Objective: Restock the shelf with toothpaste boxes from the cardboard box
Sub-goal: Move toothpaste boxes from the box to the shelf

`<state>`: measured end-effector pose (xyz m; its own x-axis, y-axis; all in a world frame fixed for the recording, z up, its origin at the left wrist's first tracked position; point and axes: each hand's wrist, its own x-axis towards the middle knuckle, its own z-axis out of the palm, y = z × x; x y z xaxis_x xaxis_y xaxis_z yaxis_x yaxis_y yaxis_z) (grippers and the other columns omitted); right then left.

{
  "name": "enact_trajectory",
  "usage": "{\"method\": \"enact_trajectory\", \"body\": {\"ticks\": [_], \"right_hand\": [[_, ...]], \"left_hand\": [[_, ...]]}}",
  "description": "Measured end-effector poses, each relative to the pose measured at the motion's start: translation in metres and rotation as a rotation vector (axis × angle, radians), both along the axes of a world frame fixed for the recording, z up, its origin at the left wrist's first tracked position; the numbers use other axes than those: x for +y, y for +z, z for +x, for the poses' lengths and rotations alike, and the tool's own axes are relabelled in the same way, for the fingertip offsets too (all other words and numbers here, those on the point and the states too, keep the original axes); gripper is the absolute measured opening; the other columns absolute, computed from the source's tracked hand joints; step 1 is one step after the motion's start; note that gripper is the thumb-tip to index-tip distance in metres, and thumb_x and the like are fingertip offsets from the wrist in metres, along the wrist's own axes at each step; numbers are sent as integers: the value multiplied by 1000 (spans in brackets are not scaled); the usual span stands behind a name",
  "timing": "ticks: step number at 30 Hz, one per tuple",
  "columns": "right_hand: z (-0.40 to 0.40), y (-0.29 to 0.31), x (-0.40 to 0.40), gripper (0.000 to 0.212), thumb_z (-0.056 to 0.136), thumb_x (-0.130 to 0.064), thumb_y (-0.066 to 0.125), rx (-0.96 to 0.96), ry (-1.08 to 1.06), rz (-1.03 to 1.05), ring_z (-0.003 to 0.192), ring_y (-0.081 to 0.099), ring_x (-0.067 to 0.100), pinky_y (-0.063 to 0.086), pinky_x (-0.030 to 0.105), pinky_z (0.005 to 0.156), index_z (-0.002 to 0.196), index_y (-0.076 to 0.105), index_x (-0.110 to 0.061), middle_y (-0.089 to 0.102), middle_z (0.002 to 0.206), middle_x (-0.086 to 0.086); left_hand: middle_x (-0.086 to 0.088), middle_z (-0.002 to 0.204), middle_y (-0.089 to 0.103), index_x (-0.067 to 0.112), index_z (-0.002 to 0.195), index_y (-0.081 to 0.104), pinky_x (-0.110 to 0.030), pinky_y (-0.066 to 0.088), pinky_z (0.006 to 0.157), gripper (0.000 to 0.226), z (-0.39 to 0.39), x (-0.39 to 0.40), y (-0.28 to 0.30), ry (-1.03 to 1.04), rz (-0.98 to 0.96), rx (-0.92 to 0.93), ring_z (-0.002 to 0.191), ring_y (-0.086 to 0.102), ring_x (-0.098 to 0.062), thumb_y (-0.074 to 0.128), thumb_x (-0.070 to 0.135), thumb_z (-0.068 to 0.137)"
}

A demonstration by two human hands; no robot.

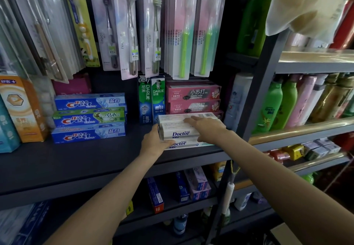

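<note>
Looking down through the head camera, I saw both hands up at the dark shelf (80, 160), busy with a little stack of white Doctor toothpaste boxes (181, 130). The stack sat near the front edge of the shelf, just in front of the pink baking soda boxes (193, 99) and right beside the two tall Darlie boxes (152, 99). My left hand (155, 141) was curled around the left end of the stack, thumb low at the front, holding it. My right hand (206, 128) lay flat on top with its fingers straight — pressing down, not gripping. The cardboard box was nowhere in view, so I could not tell how many boxes were left to bring up. I thought the job here was to push the stack back and make it neat. What could go wrong? The bottom box stuck out close to the edge, and a sideways push could slide the top ones off it — then they might drop to the floor. A hard shove back could also bump the pink boxes or tip the Darlie boxes over. The Crest boxes (90, 118) sat well off to the left, safe from my hands.
</note>
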<state>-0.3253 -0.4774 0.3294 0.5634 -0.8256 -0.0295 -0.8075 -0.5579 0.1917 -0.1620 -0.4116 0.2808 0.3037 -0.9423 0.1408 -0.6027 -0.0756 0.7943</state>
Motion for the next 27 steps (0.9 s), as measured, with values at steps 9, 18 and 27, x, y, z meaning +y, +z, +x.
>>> {"method": "enact_trajectory", "body": {"ticks": [9,18,27], "right_hand": [[-11,3,-6,74,84,-12,67,-223,25,57,126,44,29,43,39,100,145,27,-20,34,147,7],[-23,-9,-7,70,86,-23,65,-69,-18,-79,133,27,31,29,49,109,144,27,-19,29,147,7],[-15,-12,-5,65,82,-31,67,-6,43,-230,125,36,30,30,44,105,135,32,-16,39,133,9]], "left_hand": [[-9,141,44,13,142,26,-35,37,103,87,4,-3,-4,19,-46,26,128,43,-25,77,26,73],[-3,153,9,34,143,27,-29,22,111,72,16,5,-10,-293,-82,-225,138,25,-19,65,13,85],[-3,127,36,20,130,49,-27,32,102,56,22,4,-14,-183,-278,-300,117,37,-18,71,14,79]]}}
